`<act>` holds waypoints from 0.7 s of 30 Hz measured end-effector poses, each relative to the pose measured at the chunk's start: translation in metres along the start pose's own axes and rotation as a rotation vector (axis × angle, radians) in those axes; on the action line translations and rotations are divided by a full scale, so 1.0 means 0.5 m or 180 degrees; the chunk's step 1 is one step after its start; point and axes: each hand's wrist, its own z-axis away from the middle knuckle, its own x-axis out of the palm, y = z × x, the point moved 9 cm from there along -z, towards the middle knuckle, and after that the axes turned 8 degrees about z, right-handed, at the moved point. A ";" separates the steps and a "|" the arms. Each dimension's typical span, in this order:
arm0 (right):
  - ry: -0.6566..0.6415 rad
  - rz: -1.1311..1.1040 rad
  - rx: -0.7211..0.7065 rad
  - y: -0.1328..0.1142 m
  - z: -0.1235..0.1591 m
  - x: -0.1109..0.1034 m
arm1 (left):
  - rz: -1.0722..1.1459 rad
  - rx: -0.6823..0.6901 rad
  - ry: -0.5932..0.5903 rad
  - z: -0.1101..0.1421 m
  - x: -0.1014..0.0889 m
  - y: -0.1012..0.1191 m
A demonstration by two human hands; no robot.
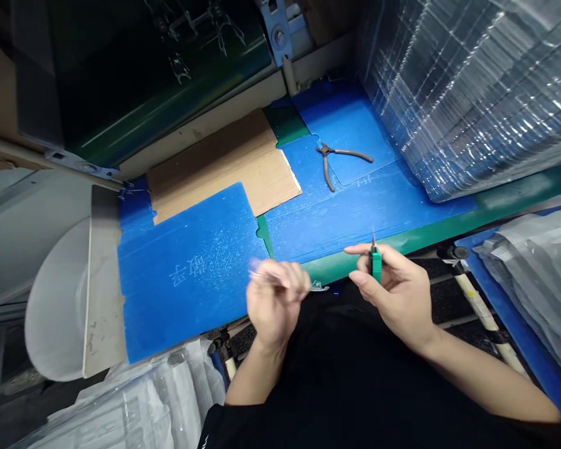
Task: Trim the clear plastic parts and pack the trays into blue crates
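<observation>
A long work bench with a green edge (402, 243) fills the middle of the view, and a tall stack of clear plastic sheets (467, 93) stands at its far right corner. On the floor to the right lies a pile of plastic-wrapped sheets (533, 268), and at the left there is a white rounded shell (58, 299). On the bench lies a blue corrugated plastic sheet (355, 212) with cut notches, and it partly covers a piece of brown cardboard (224, 165). Some white scratched characters (189, 271) are on the sheet, near the left hand, and a pair of pliers (330, 159) with grey handles lies on it, well apart from both hands. Both hands are lifted just over the near bench edge, close to each other. The right hand (397, 293) holds a small green-handled tool (376, 262) in a narrow grip between thumb and fingers, with its thin tip pointing up. The left hand (275, 305) pinches a thin object (262, 274) with a blue end, but it is too blurred for me to name.
</observation>
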 end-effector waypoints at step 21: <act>0.0030 0.0986 -0.1786 -0.080 0.000 0.009 | -0.4593 0.1824 -0.0983 0.040 0.072 0.040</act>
